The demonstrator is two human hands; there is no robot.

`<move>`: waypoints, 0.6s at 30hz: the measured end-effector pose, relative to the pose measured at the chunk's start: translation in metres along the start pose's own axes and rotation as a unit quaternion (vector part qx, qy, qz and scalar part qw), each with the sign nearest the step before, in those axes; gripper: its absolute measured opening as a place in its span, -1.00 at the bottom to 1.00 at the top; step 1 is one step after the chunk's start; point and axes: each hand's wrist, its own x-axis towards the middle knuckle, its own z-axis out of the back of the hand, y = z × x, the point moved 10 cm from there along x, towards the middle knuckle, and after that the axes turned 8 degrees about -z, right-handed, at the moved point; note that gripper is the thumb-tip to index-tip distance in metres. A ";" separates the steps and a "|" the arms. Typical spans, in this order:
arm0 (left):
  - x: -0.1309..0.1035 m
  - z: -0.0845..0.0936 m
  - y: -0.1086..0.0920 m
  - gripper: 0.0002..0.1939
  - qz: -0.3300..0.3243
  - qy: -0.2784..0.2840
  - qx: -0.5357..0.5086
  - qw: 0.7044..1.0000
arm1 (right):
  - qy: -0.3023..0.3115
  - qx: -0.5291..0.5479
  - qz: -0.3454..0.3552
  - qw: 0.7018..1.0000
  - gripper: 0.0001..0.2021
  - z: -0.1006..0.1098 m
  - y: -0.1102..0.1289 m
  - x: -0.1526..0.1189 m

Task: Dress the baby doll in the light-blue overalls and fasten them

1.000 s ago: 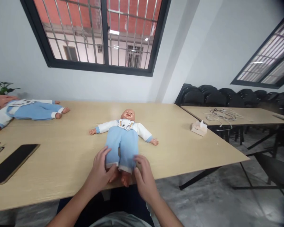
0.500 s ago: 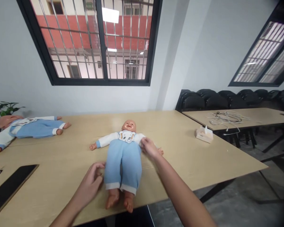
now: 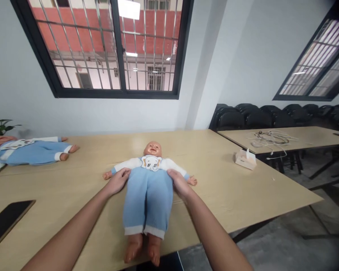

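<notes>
A baby doll (image 3: 148, 197) in blue trousers and a white top lies face up on the wooden table (image 3: 209, 210), its feet at the front edge. An elephant-face bib (image 3: 151, 163) covers its chest. At the doll's waist on the left side, my left hand (image 3: 119, 181) is closed, its fingertips at the cloth below the doll's arm. On the opposite side my right hand (image 3: 179, 182) is closed too, fingers against the cloth under the other arm. The undersides of both hands' fingers are hidden.
Another doll (image 3: 35, 151) lies at the far left, with a dark flat tablet-like object (image 3: 9, 220) nearer. A tissue box (image 3: 245, 159) stands on the right. Cables (image 3: 271, 138) lie on a second table (image 3: 307, 133), black chairs (image 3: 231, 118) behind.
My left hand has moved up from beside the doll's leg to its waist. My right hand is slightly lower, along the doll's side. The doll's legs appear slightly nearer the front edge.
</notes>
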 end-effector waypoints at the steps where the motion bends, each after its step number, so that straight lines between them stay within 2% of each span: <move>1: -0.002 -0.001 0.000 -0.52 -0.006 0.010 -0.002 1.000 | 0.012 0.007 -0.008 1.000 -0.64 0.000 -0.001 0.000; 4: -0.007 -0.001 0.001 -0.53 -0.017 0.016 -0.008 1.000 | 0.042 -0.010 -0.024 0.999 -0.71 0.001 -0.003 0.000; 6: -0.008 0.000 0.001 -0.53 -0.021 0.011 -0.011 1.000 | 0.031 -0.065 -0.003 0.997 -0.65 0.005 0.000 0.001; 8: -0.009 -0.001 0.001 -0.54 -0.023 0.002 -0.014 1.000 | -0.002 -0.133 0.034 0.990 -0.60 0.008 0.003 0.002; 12: -0.010 -0.004 -0.003 -0.60 -0.026 -0.007 -0.009 1.000 | -0.058 -0.224 0.062 0.971 -0.78 0.007 -0.002 0.006; 15: -0.009 -0.002 -0.005 -0.69 -0.025 -0.025 0.020 0.999 | -0.118 -0.226 0.031 0.966 -0.81 0.017 -0.006 0.006; 18: -0.007 0.010 -0.002 -0.73 -0.009 -0.084 0.062 0.995 | -0.169 -0.171 0.003 0.971 -0.74 0.032 0.001 -0.001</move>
